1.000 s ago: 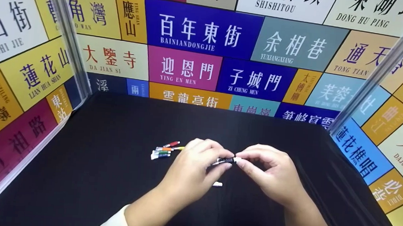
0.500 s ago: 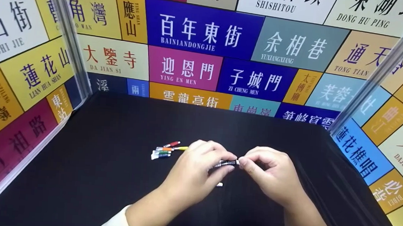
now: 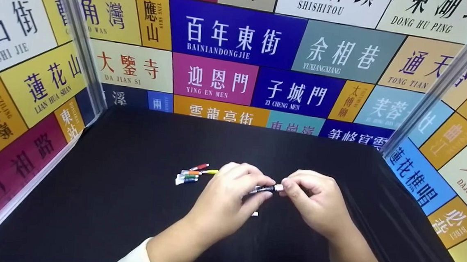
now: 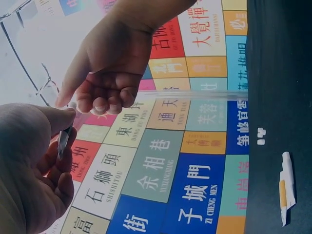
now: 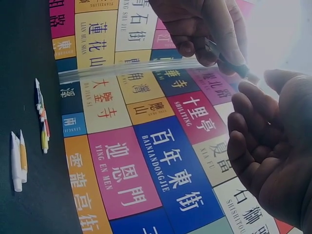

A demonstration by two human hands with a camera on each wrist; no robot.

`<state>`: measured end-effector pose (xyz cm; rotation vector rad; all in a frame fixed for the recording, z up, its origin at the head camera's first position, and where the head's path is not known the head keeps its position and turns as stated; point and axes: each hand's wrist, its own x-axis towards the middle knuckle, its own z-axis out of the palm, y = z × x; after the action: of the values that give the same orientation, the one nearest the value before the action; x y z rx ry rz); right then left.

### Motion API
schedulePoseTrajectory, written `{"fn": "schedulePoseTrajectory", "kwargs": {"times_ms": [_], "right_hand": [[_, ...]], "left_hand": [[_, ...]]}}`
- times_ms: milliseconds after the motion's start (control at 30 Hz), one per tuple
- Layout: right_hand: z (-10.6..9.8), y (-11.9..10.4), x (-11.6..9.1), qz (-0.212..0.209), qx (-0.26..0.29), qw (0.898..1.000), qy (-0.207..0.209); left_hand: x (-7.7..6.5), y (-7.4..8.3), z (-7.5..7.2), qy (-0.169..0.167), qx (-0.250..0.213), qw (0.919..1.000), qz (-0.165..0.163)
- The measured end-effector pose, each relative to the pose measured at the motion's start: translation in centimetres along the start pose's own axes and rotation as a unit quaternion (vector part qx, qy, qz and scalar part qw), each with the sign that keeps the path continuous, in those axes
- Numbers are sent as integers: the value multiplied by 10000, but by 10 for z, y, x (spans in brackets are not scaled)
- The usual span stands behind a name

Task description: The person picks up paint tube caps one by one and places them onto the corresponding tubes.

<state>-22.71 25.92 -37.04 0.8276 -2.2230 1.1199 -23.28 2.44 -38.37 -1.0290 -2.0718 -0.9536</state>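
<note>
In the head view my left hand [image 3: 229, 194] pinches a short black-barrelled pen [image 3: 265, 188] between thumb and fingers. My right hand [image 3: 318, 204] pinches the white end [image 3: 279, 187] of the same pen with thumb and forefinger. The pen lies nearly level between the two hands, above the black cloth. Its rear part is hidden in the left hand. In the left wrist view the pen [image 4: 64, 141] shows dark at the left fingertips, with the right hand [image 4: 117, 63] opposite. The right fingertips cover part of the white end.
Several small coloured pens [image 3: 189, 178] lie grouped left of the hands on the black-covered table [image 3: 129, 206]. A white pen [image 5: 16, 165] lies beside an orange one [image 5: 23, 158]. Small white pieces [image 4: 261, 137] rest near them. Printed panels [image 3: 240, 33] wall in the table.
My right hand has shifted slightly right, away from the left fingertips, and more of the pen's white end shows. My left hand has moved slightly right, uncovering more of the yellow pen.
</note>
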Motion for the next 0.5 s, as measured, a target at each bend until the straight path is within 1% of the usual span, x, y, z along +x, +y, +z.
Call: {"fn": "schedulePoseTrajectory", "kwargs": {"times_ms": [67,167,233,400,500], "right_hand": [[-1,-1,0,90,-35,10000,23],[-2,-2,0,148,40,9998,109],[-1,-3,0,77,178,9996,181],[0,-3,1,-302,441,9984,208],[0,-2,2,-580,333,9977,135]], "left_hand": [[0,0,0,42,16,10000,12],[0,-1,0,56,3,10000,-53],[0,0,0,45,-1,9999,-135],[0,0,0,61,61,9996,-278],[1,0,0,89,112,9994,-310]]}}
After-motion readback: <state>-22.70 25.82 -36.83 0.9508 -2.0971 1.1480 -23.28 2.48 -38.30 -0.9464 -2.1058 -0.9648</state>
